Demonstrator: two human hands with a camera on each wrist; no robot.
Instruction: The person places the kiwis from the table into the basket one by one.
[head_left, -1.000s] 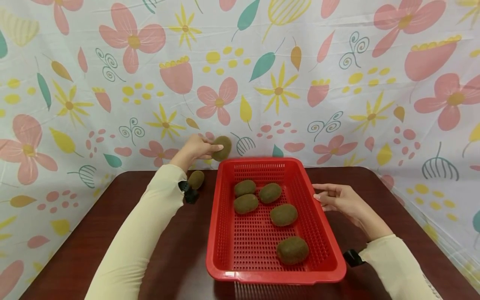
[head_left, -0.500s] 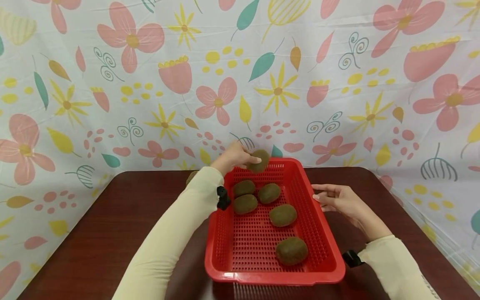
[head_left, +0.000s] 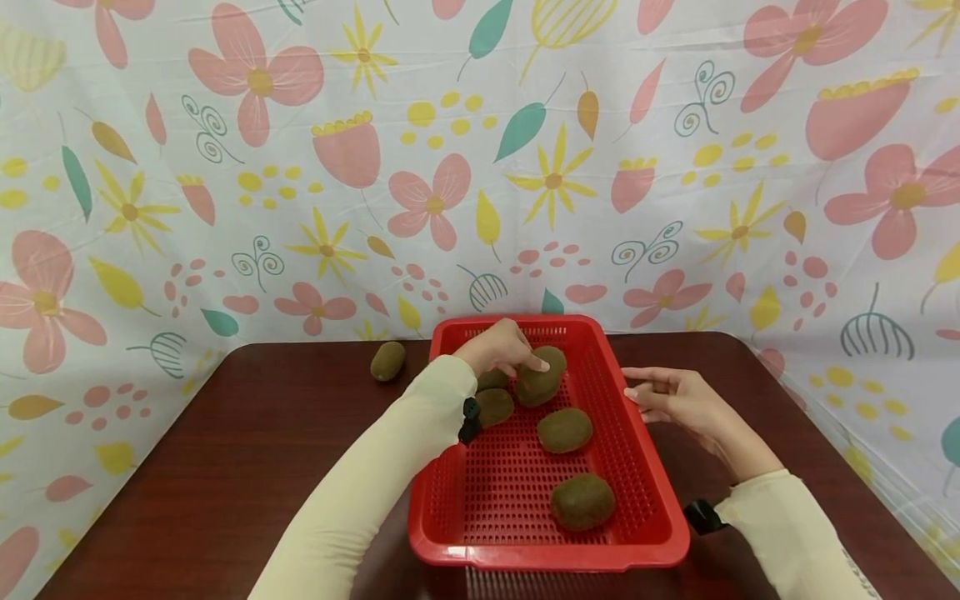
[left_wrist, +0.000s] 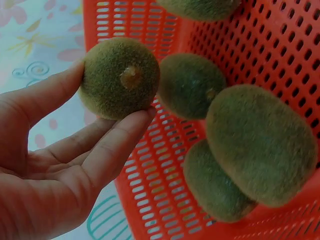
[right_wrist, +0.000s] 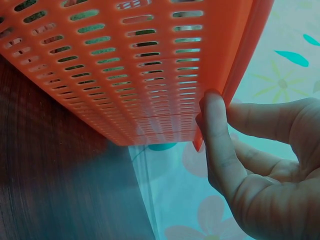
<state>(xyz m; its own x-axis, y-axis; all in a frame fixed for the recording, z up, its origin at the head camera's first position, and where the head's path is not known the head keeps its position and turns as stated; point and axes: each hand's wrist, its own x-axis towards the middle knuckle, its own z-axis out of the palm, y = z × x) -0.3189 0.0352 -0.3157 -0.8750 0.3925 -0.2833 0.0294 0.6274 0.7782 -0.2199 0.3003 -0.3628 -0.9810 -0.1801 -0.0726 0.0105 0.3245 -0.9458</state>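
My left hand (head_left: 498,346) pinches a brown fuzzy kiwi (left_wrist: 112,80) between thumb and fingers, inside the far part of a red perforated plastic basket (head_left: 547,554). In the head view, this kiwi overlaps another one below it. Several kiwis lie on the basket floor, among them one in the middle (head_left: 565,431) and one near the front (head_left: 582,502). The left hand partly hides those at the far left. At the basket's right side, my right hand (head_left: 690,408) holds the rim (right_wrist: 232,55) between thumb and fingers.
One more kiwi (head_left: 387,361) lies on the dark wooden table (head_left: 225,467), left of the basket near the back edge. A white curtain (head_left: 420,108) with printed flowers hangs behind the table and along its sides.
The left hand has carried its kiwi rightward from beyond the basket's far left corner, then down into the basket. The right hand stays on the rim. The kiwi on the table is fully visible again.
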